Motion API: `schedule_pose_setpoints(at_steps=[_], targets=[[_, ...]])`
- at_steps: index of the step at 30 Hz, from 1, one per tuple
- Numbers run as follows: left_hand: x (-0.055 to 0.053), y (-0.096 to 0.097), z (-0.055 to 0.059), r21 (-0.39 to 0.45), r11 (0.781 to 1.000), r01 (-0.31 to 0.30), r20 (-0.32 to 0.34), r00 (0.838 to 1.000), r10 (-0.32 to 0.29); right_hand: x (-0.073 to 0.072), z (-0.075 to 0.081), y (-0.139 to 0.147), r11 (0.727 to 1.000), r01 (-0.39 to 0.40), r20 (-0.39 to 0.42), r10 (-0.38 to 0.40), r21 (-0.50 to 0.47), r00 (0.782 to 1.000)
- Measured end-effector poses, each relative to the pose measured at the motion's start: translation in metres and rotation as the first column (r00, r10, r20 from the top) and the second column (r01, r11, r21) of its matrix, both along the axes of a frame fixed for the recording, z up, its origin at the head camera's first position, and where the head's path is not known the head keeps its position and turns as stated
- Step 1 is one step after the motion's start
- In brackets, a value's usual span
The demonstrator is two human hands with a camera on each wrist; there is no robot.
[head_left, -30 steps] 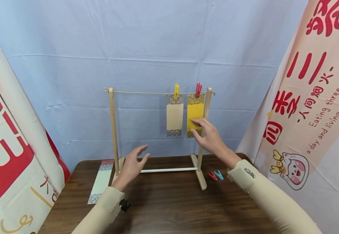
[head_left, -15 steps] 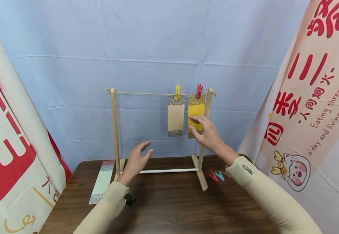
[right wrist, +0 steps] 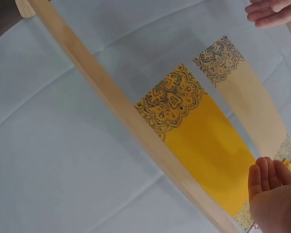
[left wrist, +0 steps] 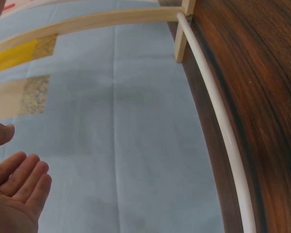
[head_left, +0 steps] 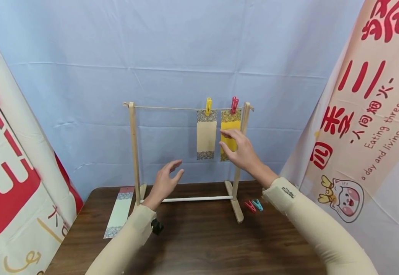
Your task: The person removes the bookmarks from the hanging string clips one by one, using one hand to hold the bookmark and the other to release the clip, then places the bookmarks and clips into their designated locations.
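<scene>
A yellow patterned card [head_left: 229, 123] hangs at the right end of the string [head_left: 172, 108], held by a red clothespin [head_left: 234, 105]. To its left a beige patterned card [head_left: 206, 137] hangs from a yellow clothespin [head_left: 208, 106]. My right hand [head_left: 242, 152] is in front of the yellow card, fingers bent loosely and thumb apart, with nothing held. Lower and further left, my left hand [head_left: 165, 181] hovers in front of the wooden frame [head_left: 133, 149], holding nothing. In the left wrist view the fingers [left wrist: 24, 179] of that hand are nearly straight.
A pale green card [head_left: 119, 214] with a reddish end lies on the dark table [head_left: 199, 244] at left. Beyond the frame's right foot lie a red clothespin [head_left: 250, 206] and a blue clothespin [head_left: 257, 205]. A white rod [head_left: 196, 199] joins the frame's feet.
My left hand has moved up and to the right. The right hand has risen slightly in front of the yellow card. Both cards hang as before.
</scene>
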State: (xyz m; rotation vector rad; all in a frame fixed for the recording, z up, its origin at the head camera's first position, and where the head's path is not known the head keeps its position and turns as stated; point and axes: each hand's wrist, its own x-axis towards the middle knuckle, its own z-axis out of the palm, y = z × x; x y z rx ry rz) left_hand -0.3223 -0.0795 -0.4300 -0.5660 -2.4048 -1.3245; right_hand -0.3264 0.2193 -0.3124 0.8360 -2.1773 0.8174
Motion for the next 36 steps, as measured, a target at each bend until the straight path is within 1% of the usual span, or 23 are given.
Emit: schedule_pose_setpoints(at_steps=[5, 10, 13, 18, 22, 28, 36], targets=[[-0.003, 0.002, 0.001, -0.001, 1.0, -0.001, -0.012, 1.0, 0.001, 0.0, 0.007, -0.003, 1.0, -0.002, -0.003, 0.002, -0.003, 1.0], [-0.007, 0.004, 0.003, -0.007, 1.0, 0.0, 0.0, 1.0, 0.0, -0.004, 0.013, -0.005, 1.0, -0.006, -0.029, 0.005, -0.009, 1.0], [-0.008, 0.007, 0.006, 0.001, 1.0, 0.008, 0.004, 1.0, -0.008, -0.005, 0.017, -0.006, 1.0, -0.012, -0.036, 0.012, -0.009, 0.999], [-0.011, 0.014, 0.007, -0.011, 1.0, 0.026, -0.001, 1.0, -0.026, -0.006, 0.023, -0.008, 1.0, -0.014, -0.034, 0.014, 0.0, 0.999], [-0.014, 0.018, 0.009, -0.018, 1.0, 0.025, 0.003, 1.0, -0.025, -0.007, 0.028, -0.009, 1.0, -0.015, -0.044, 0.014, -0.004, 0.999], [-0.018, 0.023, 0.015, -0.007, 1.0, 0.024, -0.006, 1.0, -0.024, -0.007, 0.036, -0.012, 1.0, -0.009, -0.063, 0.008, -0.005, 0.998], [-0.024, 0.029, 0.017, -0.025, 1.0, 0.019, -0.001, 1.0, -0.019, -0.007, 0.042, -0.014, 1.0, -0.003, -0.058, 0.003, -0.004, 0.998]])
